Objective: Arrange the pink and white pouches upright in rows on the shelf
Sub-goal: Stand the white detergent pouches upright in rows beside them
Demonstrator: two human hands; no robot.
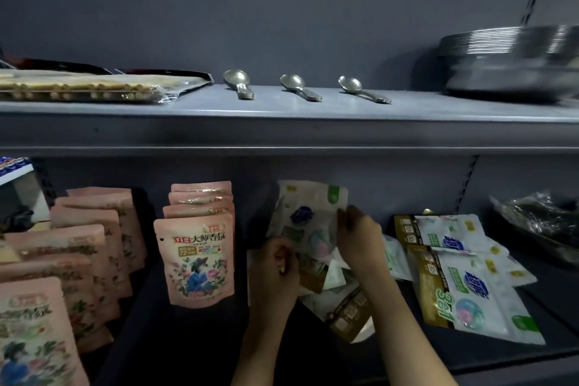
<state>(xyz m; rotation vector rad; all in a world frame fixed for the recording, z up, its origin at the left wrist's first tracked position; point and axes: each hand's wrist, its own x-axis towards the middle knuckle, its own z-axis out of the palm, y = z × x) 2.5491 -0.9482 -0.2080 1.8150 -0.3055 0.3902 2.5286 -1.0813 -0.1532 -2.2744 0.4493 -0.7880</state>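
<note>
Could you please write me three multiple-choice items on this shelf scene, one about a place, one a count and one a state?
1. Where do the spoons lie?
A. upper shelf
B. lower shelf
C. in a hand

2. How many spoon groups are there?
A. two
B. three
C. five

3. How is the white pouch being handled?
A. lying untouched
B. held up by both hands
C. stood among the pink pouches

Answers: 1 A, they rest on the upper shelf. 2 B, three bowls show side by side. 3 B, the left hand and right hand grip it, raised.
</note>
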